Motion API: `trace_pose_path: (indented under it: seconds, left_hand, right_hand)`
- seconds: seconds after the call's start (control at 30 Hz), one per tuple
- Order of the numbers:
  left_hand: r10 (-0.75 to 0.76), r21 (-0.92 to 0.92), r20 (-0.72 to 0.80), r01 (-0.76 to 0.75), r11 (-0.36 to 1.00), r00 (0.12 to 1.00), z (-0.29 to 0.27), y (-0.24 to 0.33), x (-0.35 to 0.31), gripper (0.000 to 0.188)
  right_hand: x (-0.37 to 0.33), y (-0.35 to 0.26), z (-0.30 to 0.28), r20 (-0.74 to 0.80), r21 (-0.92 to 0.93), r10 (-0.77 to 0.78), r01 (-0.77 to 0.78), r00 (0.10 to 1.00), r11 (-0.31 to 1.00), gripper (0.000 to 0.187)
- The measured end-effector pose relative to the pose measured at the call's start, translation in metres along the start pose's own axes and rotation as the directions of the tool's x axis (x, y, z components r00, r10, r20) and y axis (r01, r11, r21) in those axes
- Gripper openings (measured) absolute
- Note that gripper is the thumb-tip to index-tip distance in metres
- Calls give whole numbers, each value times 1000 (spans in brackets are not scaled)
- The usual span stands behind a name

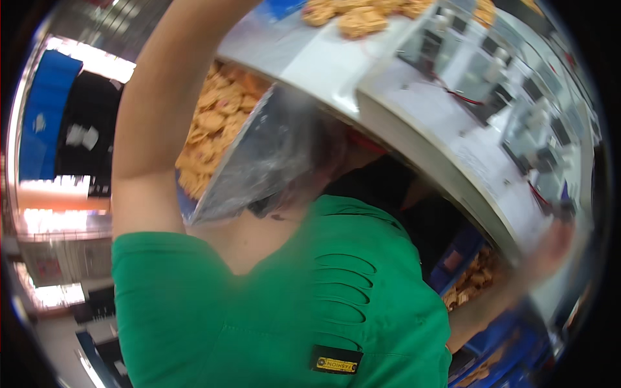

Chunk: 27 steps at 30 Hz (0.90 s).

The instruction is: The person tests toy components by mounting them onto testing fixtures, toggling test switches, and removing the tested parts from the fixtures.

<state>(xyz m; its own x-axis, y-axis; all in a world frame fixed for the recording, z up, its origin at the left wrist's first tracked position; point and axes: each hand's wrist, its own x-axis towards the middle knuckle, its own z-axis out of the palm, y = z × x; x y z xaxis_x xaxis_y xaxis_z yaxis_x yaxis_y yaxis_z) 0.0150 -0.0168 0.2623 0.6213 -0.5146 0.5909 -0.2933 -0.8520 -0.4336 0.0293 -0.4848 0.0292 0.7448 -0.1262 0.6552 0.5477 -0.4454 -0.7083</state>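
My left arm (152, 97) reaches up past the top edge, and its hand is out of the picture. At the far right, my right hand (555, 244) is smeared by motion, so its fingers cannot be read. It is close to a small dark part with a purple tip (565, 192) at the end of a row of fixtures. These fixtures (498, 71) have clear plates, dark blocks and red and black wires. Several tan, flat, irregular pieces (362, 22) lie on the white tabletop (323, 71) near the top. I cannot tell what kind they are.
Under my left arm is a container of similar tan pieces (217, 119) with a clear plastic bag (265, 155) beside it. Blue crates (498, 343) with brownish pieces (475, 278) stand below the table's raised edge (446, 168) at right. Blue and black bins (48, 116) are at far left.
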Motion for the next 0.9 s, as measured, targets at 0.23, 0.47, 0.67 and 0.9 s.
trace_pose_path:
  seconds: [0.23,0.47,0.67,0.9]
  left_hand:
    - [-721,420,692,839,345,-50,-57,-78,-393,66]
    - [-569,537,744,820,197,-350,-25,-65,-443,58]
    - [-618,-378,555,831,408,556,91,-97,-263,38]
    - [-596,65,691,786,615,409,200,-83,-147,87]
  right_hand:
    - [5,-33,8,-33,-213,101,-105,994,971,45]
    - [7,-54,13,-124,-275,254,-279,959,920,45]
    - [-8,-82,20,-261,-98,132,-162,956,982,40]
    - [-48,-107,30,-38,-181,-8,1,999,984,37]
